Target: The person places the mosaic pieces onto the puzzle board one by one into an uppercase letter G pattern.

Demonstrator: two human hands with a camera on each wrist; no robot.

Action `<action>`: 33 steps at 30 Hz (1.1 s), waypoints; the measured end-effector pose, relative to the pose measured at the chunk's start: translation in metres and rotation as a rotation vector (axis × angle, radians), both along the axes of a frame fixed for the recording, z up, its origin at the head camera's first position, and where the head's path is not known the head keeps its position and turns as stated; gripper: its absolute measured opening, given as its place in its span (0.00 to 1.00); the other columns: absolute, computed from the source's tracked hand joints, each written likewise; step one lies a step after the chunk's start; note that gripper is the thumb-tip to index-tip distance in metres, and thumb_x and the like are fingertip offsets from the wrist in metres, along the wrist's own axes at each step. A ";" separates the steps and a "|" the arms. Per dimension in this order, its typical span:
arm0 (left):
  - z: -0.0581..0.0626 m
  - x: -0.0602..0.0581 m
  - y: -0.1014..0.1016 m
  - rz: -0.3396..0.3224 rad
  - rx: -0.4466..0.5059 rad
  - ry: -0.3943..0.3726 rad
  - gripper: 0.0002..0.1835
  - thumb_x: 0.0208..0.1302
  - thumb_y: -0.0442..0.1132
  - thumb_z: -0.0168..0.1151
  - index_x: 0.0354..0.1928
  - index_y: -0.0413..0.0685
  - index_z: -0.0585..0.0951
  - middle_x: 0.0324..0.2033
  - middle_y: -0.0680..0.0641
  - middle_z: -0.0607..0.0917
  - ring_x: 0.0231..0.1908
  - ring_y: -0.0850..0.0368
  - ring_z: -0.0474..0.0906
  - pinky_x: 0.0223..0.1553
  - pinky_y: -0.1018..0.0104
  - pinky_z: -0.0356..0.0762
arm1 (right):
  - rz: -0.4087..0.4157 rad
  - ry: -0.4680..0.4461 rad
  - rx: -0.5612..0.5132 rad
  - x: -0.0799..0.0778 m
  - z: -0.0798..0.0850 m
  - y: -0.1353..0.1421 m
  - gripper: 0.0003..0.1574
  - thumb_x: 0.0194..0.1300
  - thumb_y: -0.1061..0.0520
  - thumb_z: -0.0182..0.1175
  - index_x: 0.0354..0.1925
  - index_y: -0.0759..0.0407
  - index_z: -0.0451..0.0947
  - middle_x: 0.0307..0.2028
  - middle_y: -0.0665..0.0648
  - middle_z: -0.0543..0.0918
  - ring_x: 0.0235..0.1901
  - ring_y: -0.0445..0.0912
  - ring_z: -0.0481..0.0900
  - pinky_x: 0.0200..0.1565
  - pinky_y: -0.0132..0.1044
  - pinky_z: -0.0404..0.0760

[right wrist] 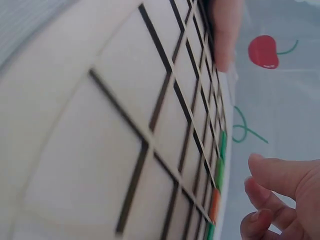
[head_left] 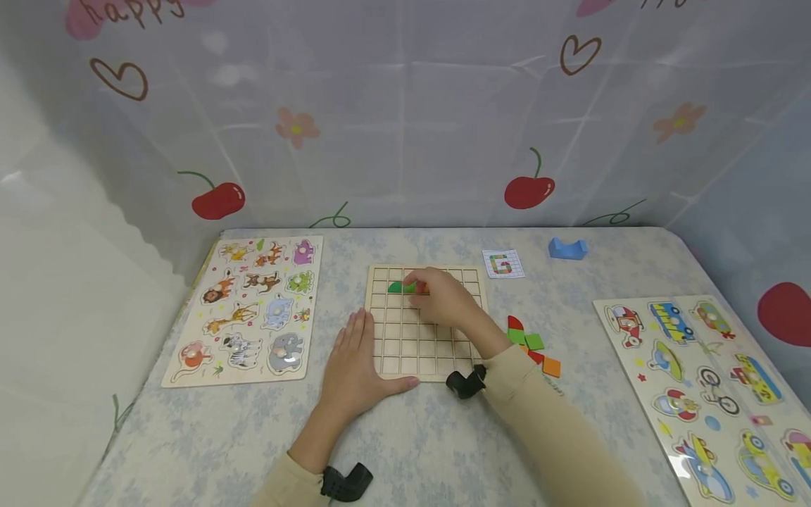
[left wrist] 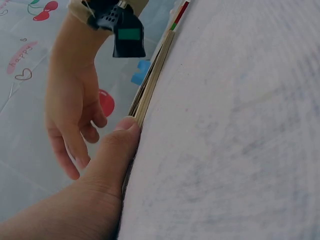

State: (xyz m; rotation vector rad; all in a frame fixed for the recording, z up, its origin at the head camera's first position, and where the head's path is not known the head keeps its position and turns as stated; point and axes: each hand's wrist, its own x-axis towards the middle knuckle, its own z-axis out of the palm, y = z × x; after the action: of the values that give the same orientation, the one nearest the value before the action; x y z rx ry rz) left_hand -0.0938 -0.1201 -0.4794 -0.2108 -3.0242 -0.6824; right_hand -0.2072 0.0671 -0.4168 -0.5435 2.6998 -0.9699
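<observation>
A wooden grid board lies flat on the table in the head view. My left hand rests along its left side, fingers straight and thumb spread by the near edge. The left wrist view shows this thumb against the board's side. Over the upper middle of the grid is my right hand, fingers loosely bent, partly covering a row of pieces. A green piece shows at the row's left end. In the right wrist view an orange piece sits among green ones, and nothing shows between my right fingertips.
Loose red, green and orange pieces lie right of the board. A pattern card and a blue block stand farther back. An animal puzzle lies left, a vehicle puzzle right. A printed curtain closes off the back.
</observation>
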 end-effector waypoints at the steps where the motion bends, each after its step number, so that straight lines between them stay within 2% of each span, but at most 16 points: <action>1: 0.000 0.000 0.000 0.000 0.002 -0.002 0.77 0.37 0.83 0.63 0.78 0.38 0.47 0.79 0.40 0.48 0.79 0.46 0.43 0.79 0.51 0.46 | 0.004 0.001 -0.003 0.002 0.002 0.006 0.17 0.70 0.56 0.60 0.56 0.52 0.80 0.41 0.52 0.80 0.37 0.47 0.76 0.39 0.39 0.77; 5: 0.002 0.000 0.000 0.004 0.008 -0.013 0.77 0.36 0.84 0.63 0.78 0.38 0.46 0.79 0.40 0.47 0.79 0.47 0.41 0.79 0.51 0.45 | -0.014 0.005 -0.002 0.010 0.009 0.035 0.17 0.70 0.56 0.60 0.56 0.53 0.79 0.41 0.53 0.80 0.35 0.48 0.74 0.38 0.39 0.74; 12: 0.002 0.001 0.000 0.011 0.007 -0.032 0.77 0.36 0.84 0.63 0.78 0.39 0.45 0.79 0.41 0.45 0.79 0.47 0.40 0.79 0.51 0.44 | -0.080 -0.009 0.074 0.029 0.014 0.084 0.18 0.70 0.56 0.61 0.57 0.54 0.79 0.40 0.54 0.79 0.25 0.47 0.68 0.30 0.37 0.72; 16: 0.000 0.000 0.000 0.003 0.004 -0.033 0.77 0.37 0.85 0.61 0.79 0.40 0.44 0.79 0.42 0.45 0.79 0.48 0.39 0.79 0.51 0.43 | -0.086 -0.030 0.113 0.042 0.009 0.109 0.17 0.69 0.57 0.61 0.56 0.56 0.79 0.40 0.54 0.79 0.30 0.46 0.71 0.33 0.36 0.73; 19: 0.000 -0.001 0.000 0.000 0.001 -0.039 0.77 0.37 0.85 0.60 0.79 0.40 0.43 0.79 0.42 0.44 0.79 0.48 0.38 0.79 0.52 0.42 | -0.077 -0.041 0.134 0.051 0.003 0.124 0.19 0.68 0.57 0.62 0.56 0.57 0.80 0.42 0.55 0.80 0.39 0.48 0.76 0.40 0.41 0.78; 23: -0.001 -0.001 0.000 0.002 -0.006 -0.042 0.78 0.36 0.86 0.59 0.79 0.41 0.43 0.80 0.43 0.43 0.79 0.49 0.37 0.79 0.52 0.41 | -0.079 -0.054 0.155 0.059 -0.002 0.137 0.20 0.66 0.56 0.65 0.56 0.57 0.81 0.46 0.55 0.81 0.46 0.49 0.78 0.48 0.47 0.81; 29: -0.001 -0.001 -0.001 0.007 0.005 -0.044 0.78 0.36 0.86 0.59 0.79 0.41 0.43 0.80 0.43 0.44 0.79 0.49 0.38 0.79 0.52 0.42 | -0.082 -0.073 0.110 0.064 -0.008 0.142 0.17 0.66 0.57 0.65 0.53 0.54 0.84 0.45 0.54 0.80 0.41 0.47 0.74 0.39 0.38 0.76; 33: 0.000 0.000 0.000 0.005 0.008 -0.042 0.78 0.36 0.86 0.59 0.79 0.41 0.44 0.79 0.42 0.44 0.79 0.49 0.38 0.79 0.51 0.42 | -0.097 -0.058 0.087 0.066 -0.010 0.143 0.12 0.65 0.58 0.66 0.48 0.53 0.83 0.44 0.53 0.80 0.43 0.48 0.76 0.43 0.40 0.78</action>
State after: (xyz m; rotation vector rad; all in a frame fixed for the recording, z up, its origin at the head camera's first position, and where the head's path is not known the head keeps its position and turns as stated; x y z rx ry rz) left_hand -0.0941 -0.1205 -0.4793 -0.1911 -3.0607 -0.7069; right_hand -0.1410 0.2103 -0.4270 -0.3655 2.7229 -0.8723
